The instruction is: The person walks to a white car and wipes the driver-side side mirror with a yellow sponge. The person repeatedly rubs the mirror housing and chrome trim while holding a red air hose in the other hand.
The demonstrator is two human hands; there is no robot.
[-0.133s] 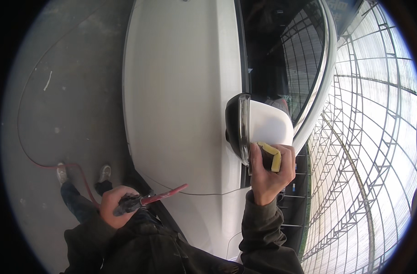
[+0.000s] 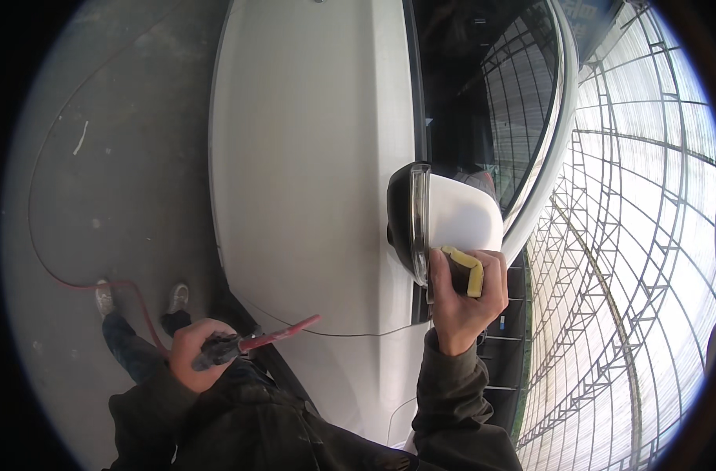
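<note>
My right hand (image 2: 461, 300) grips a yellow and black sponge (image 2: 465, 270) and presses it against the lower edge of a white car's side mirror (image 2: 452, 216). The mirror has a white cap and a black front rim. My left hand (image 2: 194, 351) is closed on the dark handle of a spray gun (image 2: 248, 344) with a thin red nozzle that points right toward the white car door (image 2: 311, 165). A red hose (image 2: 75, 279) trails from the gun across the floor to my left.
The car's dark side window (image 2: 483, 94) reflects a lattice roof. A metal-framed translucent roof (image 2: 648, 275) fills the right side. Grey concrete floor (image 2: 99, 157) lies to the left, and my feet (image 2: 138, 298) stand close beside the door.
</note>
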